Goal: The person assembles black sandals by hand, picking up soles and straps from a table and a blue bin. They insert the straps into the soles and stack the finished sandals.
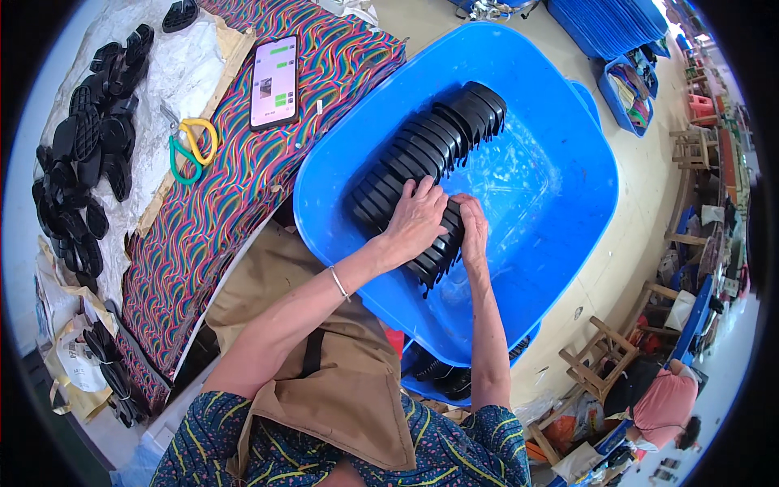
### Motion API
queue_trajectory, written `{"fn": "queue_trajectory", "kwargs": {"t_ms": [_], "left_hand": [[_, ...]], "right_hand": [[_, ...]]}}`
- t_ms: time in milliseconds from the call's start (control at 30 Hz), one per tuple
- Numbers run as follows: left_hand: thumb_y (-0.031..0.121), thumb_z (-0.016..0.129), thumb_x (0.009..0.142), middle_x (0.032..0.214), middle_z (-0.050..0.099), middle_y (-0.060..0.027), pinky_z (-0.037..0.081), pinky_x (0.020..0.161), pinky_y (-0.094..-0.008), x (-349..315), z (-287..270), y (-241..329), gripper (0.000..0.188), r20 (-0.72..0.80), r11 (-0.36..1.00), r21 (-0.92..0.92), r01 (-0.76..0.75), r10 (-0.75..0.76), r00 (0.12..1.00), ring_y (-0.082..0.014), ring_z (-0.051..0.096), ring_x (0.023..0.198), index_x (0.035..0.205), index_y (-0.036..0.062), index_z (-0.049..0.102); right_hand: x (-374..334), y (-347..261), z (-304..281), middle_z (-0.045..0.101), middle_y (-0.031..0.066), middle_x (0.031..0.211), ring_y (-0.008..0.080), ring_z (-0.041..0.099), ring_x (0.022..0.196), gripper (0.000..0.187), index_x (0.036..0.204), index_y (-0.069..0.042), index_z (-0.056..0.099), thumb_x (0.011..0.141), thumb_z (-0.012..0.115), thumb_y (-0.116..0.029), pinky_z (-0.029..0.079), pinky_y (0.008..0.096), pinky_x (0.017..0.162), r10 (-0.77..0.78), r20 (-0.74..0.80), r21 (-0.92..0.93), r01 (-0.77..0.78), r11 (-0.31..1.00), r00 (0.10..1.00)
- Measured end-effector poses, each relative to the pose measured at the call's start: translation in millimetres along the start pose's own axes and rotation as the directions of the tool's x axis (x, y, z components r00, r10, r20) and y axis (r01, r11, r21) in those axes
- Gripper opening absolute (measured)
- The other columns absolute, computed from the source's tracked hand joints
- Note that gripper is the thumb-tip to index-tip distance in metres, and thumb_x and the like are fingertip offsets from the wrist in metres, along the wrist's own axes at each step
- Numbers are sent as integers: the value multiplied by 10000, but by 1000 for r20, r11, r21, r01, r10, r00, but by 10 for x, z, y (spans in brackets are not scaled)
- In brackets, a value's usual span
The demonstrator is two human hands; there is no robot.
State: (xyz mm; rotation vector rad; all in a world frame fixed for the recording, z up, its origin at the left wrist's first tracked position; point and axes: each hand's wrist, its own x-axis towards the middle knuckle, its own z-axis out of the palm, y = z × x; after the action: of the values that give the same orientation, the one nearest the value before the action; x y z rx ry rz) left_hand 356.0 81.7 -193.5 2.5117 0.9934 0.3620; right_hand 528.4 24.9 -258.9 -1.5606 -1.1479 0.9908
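Observation:
Inside a large blue plastic tub (560, 243), glossy black curved pieces (414, 150) lie nested tightly in rows, like stacked shoe parts; their exact kind I cannot tell. My left hand (418, 217) rests over the near part of the rows, its fingers bent round the pieces. Opposite it, my right hand (473, 229) grips the outer side of the nearest stack (438, 258), fingertips curled over its top. That short stack sits between both hands and is partly covered by them. A thin bracelet circles my left wrist.
On the patterned cloth (219, 211) to the left lie a phone (274, 81) and scissors (195, 146) with green and yellow handles. Black shoe soles (85, 134) are heaped beyond. A smaller blue basket (629, 93), wooden stools (599, 355) and another person (661, 398) are at the right.

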Motion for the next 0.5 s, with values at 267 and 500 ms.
{"fn": "queue_trajectory", "kwargs": {"t_ms": [267,500], "left_hand": [[296,817,724,1198,562,-106,306,996,-570,86,-84,-44,660,127,1000,5,15,-16,992,-301,409,1255,1269,14,576],[186,785,754,1274,561,-110,309,1033,-542,-43,-205,-103,647,65,997,-65,-49,54,996,-297,424,1274,1343,73,545]], "right_hand": [[-24,-45,27,591,166,1198,318,531,1143,381,1158,12,620,972,458,-279,379,382,1020,-51,-27,-52,49,997,998],[-13,-143,-21,465,189,1408,366,394,1320,613,1503,-62,326,983,448,-363,262,470,1121,2,-124,-464,-59,884,992]]}}
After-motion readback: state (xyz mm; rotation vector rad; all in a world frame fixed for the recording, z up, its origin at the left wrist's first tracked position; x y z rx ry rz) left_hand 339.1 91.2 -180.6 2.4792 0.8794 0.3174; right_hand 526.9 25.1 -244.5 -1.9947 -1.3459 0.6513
